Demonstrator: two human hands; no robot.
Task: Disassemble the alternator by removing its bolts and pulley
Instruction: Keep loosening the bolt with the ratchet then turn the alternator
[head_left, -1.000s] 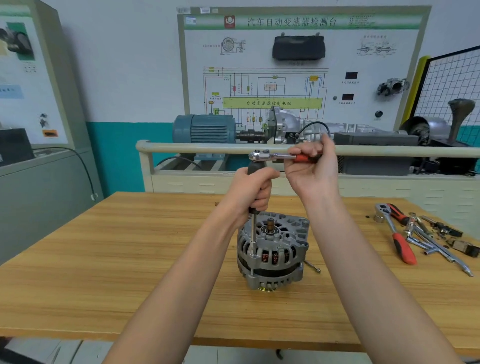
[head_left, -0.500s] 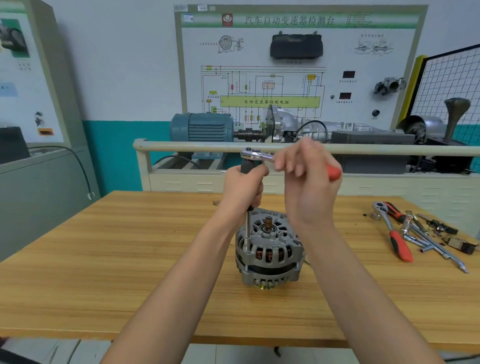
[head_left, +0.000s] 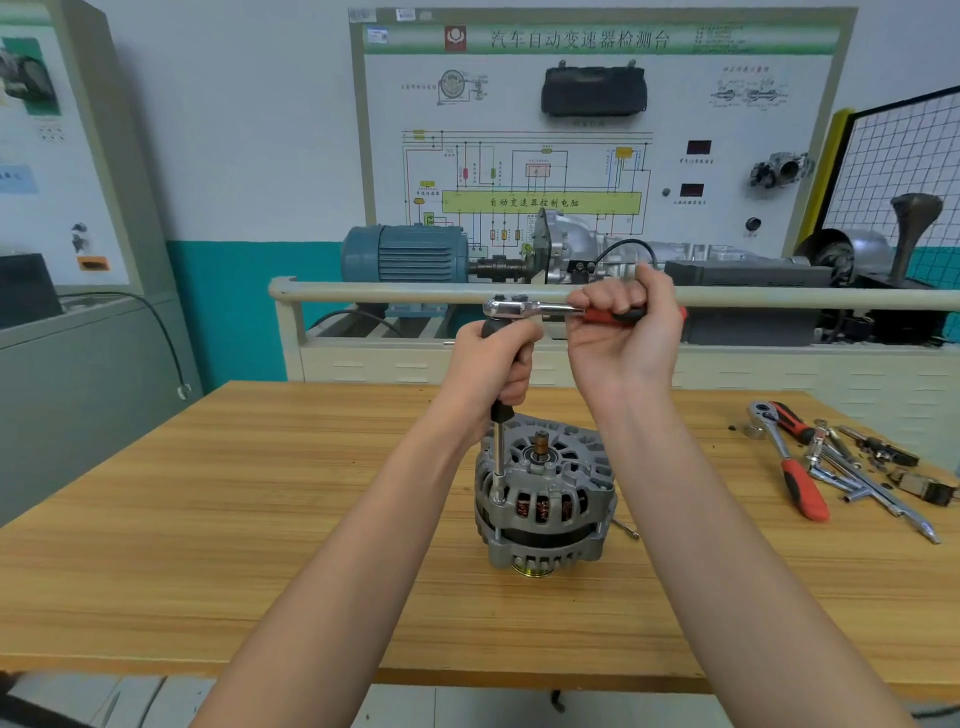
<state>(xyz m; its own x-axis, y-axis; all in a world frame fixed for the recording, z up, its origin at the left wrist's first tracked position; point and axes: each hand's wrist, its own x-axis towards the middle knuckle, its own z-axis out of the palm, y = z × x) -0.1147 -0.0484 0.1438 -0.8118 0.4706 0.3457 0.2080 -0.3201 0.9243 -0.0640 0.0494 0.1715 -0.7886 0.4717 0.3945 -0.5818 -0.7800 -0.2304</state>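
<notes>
The alternator (head_left: 543, 499) is standing upright near the middle of the worktop (head_left: 208, 493). The left hand (head_left: 493, 364) is wrapping its grip around the vertical extension bar (head_left: 499, 457), whose tip is sitting on a bolt at the housing's left rim. The right hand (head_left: 623, 332) is clenching the ratchet (head_left: 524, 307) by its red handle. Spare tools (head_left: 831, 467) are lying toward the worktop's right edge
</notes>
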